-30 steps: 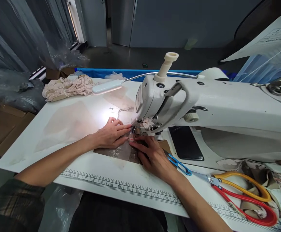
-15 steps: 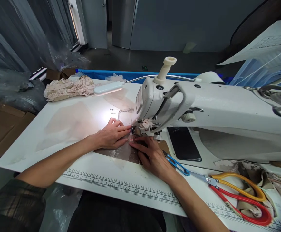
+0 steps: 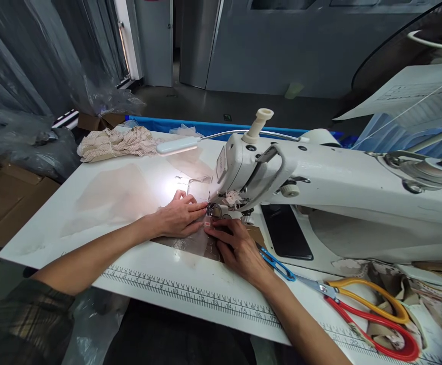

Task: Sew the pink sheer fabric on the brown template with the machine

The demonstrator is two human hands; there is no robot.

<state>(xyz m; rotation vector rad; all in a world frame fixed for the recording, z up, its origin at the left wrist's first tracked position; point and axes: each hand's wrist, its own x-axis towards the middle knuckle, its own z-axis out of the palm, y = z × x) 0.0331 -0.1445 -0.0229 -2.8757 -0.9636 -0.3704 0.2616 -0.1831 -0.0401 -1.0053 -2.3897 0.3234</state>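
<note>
My left hand (image 3: 179, 218) lies flat on a piece of sheer pale fabric (image 3: 196, 242), its fingers stretched toward the presser foot (image 3: 210, 207) of a white sewing machine (image 3: 259, 167). Just to the right, my right hand (image 3: 240, 248) has its fingers apart, with fingertips resting on the fabric's right side. Between the two hands' fingertips, in front of the foot, is a small clear piece with a red mark (image 3: 207, 222). The fabric under my palms is partly hidden. Blue thread snips (image 3: 278, 263) lie beside my right wrist.
Scissors with orange and red handles (image 3: 331, 291) lie at the right, near fabric scraps. A black phone (image 3: 287, 230) rests by the machine bed. Sheer cut pieces (image 3: 110, 195) and a lace bundle (image 3: 118, 143) are at the left. A lamp (image 3: 177, 146) lights the needle area.
The view has shifted, so the machine and table sit slightly lower in the picture. Both hands keep almost the same place on the fabric by the presser foot.
</note>
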